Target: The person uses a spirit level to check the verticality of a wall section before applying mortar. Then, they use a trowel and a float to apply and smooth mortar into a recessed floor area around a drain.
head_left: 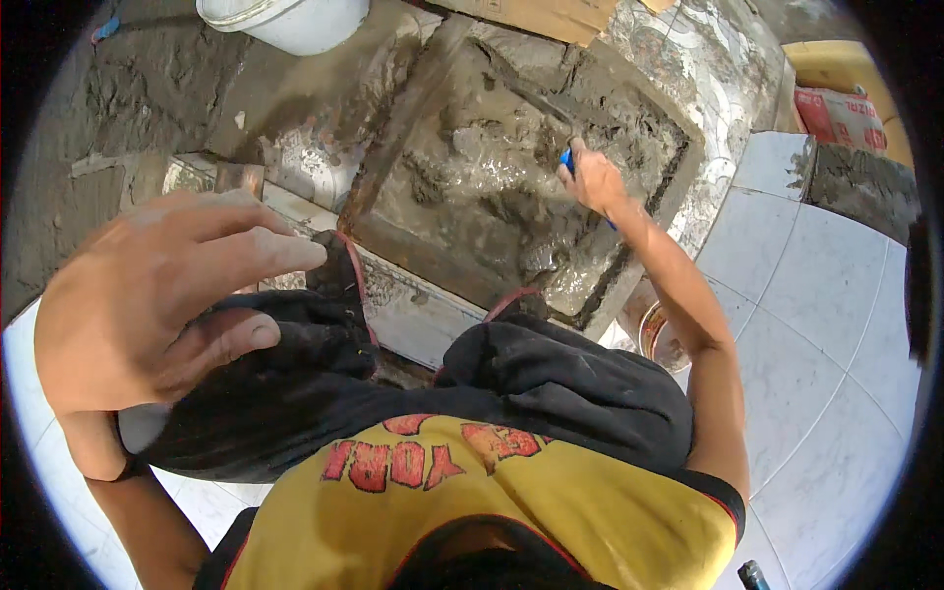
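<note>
Over wet grey mortar [511, 187], right hand [593, 180] gripping blue-handled trowel [551, 108], left hand [157, 295] open, empty.

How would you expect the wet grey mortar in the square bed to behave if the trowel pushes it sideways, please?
The mortar looks glossy and ridged, so it probably smears and slumps rather than crumbling. It likely feels heavy and sticky against the trowel gripped by the right hand.

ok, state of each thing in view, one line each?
right hand: closed on a blue-handled trowel, blade in the mortar
left hand: open, raised, holding nothing
mortar bed: wet, rough, not levelled
white bucket: upright, contents hidden
floor tiles: laid, white
</note>
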A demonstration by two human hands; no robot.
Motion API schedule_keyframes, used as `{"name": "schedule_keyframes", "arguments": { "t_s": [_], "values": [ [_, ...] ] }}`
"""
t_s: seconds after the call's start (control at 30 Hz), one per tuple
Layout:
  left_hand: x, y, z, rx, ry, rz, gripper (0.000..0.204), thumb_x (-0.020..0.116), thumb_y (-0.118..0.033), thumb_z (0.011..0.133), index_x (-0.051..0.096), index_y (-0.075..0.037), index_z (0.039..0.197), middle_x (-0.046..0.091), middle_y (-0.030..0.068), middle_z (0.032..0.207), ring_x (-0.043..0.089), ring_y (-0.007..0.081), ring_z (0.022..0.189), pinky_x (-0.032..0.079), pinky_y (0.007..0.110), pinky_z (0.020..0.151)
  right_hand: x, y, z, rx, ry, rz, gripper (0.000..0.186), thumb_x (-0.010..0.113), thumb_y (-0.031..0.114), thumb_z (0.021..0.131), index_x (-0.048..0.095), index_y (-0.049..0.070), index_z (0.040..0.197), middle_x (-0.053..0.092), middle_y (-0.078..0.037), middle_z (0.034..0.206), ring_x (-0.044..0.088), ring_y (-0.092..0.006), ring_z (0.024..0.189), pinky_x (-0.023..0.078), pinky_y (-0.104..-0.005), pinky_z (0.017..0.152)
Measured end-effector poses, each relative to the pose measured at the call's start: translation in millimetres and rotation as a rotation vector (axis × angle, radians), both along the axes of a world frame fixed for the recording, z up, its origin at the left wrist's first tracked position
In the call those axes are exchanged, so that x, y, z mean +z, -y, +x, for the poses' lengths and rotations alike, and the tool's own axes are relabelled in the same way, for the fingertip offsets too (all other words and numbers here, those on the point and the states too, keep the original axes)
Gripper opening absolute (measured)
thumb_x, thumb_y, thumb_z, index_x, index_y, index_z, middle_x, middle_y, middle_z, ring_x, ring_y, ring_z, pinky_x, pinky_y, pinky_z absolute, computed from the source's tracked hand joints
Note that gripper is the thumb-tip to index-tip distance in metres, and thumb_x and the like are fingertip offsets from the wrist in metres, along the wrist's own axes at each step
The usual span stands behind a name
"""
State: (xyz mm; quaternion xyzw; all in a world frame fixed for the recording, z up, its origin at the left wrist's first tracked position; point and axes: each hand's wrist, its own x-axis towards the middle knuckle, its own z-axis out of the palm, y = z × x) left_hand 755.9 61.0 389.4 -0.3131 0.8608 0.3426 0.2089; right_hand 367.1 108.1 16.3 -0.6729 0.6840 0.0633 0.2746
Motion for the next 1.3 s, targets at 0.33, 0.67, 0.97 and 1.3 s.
{"name": "schedule_keyframes", "arguments": {
  "t_s": [0.33, 0.67, 0.97, 1.3],
  "values": [
    [-5, 9, 0, 0.083, 0.126, 0.024, 0.054, 0.069, -0.024, 0.073, 0.061, -0.007, 0.123, 0.061, 0.017, 0.118, 0.057, 0.04, 0.107, 0.045, 0.045, 0.092, -8, 49, -18, 0.193, -0.052, -0.305, 0.036, 0.058, 0.027, 0.089, 0.049, -0.005, 0.104, 0.065, -0.03, 0.09, 0.065, -0.0456, 0.088, 0.053, -0.0519, 0.078],
    [-21, 25, -22, 0.021, 0.04, -0.046, 0.043, 0.068, -0.019, 0.078, 0.062, -0.007, 0.118, 0.062, 0.0146, 0.093, 0.061, 0.0359, 0.089, 0.048, 0.043, 0.079, -48, 81, 18, 0.175, 0.002, -0.181, 0.035, 0.054, 0.02, 0.087, 0.06, -0.011, 0.102, 0.065, -0.032, 0.101, 0.066, -0.0435, 0.095, 0.054, -0.0488, 0.082],
    [-17, 7, -22, 0.003, 0.105, -0.102, 0.04, 0.065, -0.013, 0.082, 0.06, -0.007, 0.121, 0.061, 0.0164, 0.11, 0.057, 0.0385, 0.103, 0.046, 0.044, 0.089, -62, 66, 18, 0.055, 0.039, 0.011, 0.041, 0.055, 0.032, 0.09, 0.066, -0.007, 0.098, 0.066, -0.029, 0.099, 0.064, -0.0431, 0.098, 0.052, -0.049, 0.086],
    [-1, -5, 5, 0.09, 0.167, -0.008, 0.043, 0.067, -0.016, 0.078, 0.061, -0.007, 0.12, 0.062, 0.0163, 0.112, 0.058, 0.0381, 0.104, 0.046, 0.045, 0.09, -49, -1, 3, 0.066, 0.036, 0.023, 0.044, 0.058, 0.034, 0.091, 0.051, -0.007, 0.106, 0.065, -0.031, 0.098, 0.065, -0.0464, 0.091, 0.054, -0.0504, 0.077]
  ]
}}
